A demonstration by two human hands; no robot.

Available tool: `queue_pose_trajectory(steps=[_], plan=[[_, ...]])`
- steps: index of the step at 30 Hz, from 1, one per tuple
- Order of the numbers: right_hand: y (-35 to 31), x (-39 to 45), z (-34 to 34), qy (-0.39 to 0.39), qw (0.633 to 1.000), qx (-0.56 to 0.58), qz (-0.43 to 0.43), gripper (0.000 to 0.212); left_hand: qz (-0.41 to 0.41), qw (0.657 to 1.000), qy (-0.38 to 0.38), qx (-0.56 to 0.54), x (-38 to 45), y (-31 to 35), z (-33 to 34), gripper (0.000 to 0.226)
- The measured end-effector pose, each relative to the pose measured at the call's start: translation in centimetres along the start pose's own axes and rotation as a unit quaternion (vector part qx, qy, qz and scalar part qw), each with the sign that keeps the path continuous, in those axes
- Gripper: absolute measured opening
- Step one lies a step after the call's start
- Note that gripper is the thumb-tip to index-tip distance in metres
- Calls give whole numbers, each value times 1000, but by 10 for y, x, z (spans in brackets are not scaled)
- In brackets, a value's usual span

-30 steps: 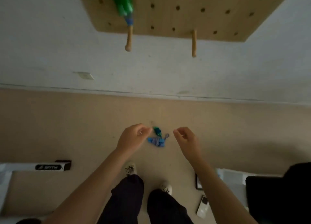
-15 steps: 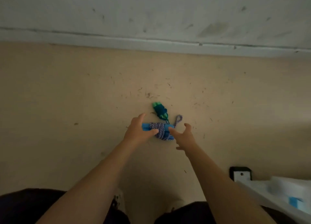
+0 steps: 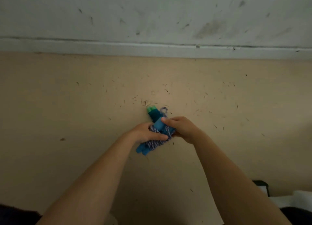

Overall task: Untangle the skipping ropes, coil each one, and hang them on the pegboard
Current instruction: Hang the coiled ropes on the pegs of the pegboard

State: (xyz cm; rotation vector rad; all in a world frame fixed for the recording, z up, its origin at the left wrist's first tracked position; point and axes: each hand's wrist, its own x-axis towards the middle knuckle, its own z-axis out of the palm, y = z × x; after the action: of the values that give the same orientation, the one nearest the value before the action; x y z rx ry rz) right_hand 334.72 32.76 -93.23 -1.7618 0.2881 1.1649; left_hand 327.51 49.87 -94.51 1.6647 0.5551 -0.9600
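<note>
A coiled skipping rope (image 3: 154, 142) with blue-and-white cord and blue handles is held just above the beige floor (image 3: 67, 106). My left hand (image 3: 146, 133) grips the coil from the left, thumb laid across the cord. My right hand (image 3: 182, 127) holds it from the right, fingers curled over a blue handle. Two blue handle ends (image 3: 141, 149) stick out below my left hand. A dark teal and green handle piece (image 3: 152, 113) and a small cord loop (image 3: 164, 110) show just beyond the hands. The pegboard is out of view.
A scuffed white wall with a skirting board (image 3: 152, 49) runs across the top. Small dark specks litter the floor around the rope. A black object (image 3: 261, 184) and something white (image 3: 290, 199) lie at the lower right.
The view dropped from the pegboard to the floor. Both hands reached down to the rope bundle and now grip it, turning it so the blue handles point toward me.
</note>
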Motion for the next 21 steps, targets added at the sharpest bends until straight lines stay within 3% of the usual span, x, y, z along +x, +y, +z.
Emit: queue_pose_trajectory(steps=[3, 5, 6, 10, 14, 18, 20, 21], plan=[[-21, 9, 15, 125, 990, 27, -68, 50, 22, 984, 135, -111, -9, -2, -13, 46], [-22, 19, 22, 211, 974, -43, -77, 49, 14, 948, 245, -203, -11, -18, -24, 48], [-18, 25, 25, 214, 973, -69, -58, 53, 10, 932, 274, -237, -11, -28, -29, 50], [4, 42, 47, 128, 983, -127, 24, 67, -10, 923, 253, -290, -1, -45, -26, 48], [21, 51, 62, 123, 975, -181, 41, 50, -10, 929, 212, -303, 8, -40, -11, 48], [-1, 14, 49, 82, 995, 7, 63, 40, -6, 906, 240, -348, -22, -9, -9, 60], [-26, -22, 40, 61, 996, 58, 23, 33, 1, 903, 242, -356, -52, 9, -10, 71], [-47, -51, 33, 62, 996, 63, -4, 31, 3, 904, 237, -355, -78, 24, -12, 66]])
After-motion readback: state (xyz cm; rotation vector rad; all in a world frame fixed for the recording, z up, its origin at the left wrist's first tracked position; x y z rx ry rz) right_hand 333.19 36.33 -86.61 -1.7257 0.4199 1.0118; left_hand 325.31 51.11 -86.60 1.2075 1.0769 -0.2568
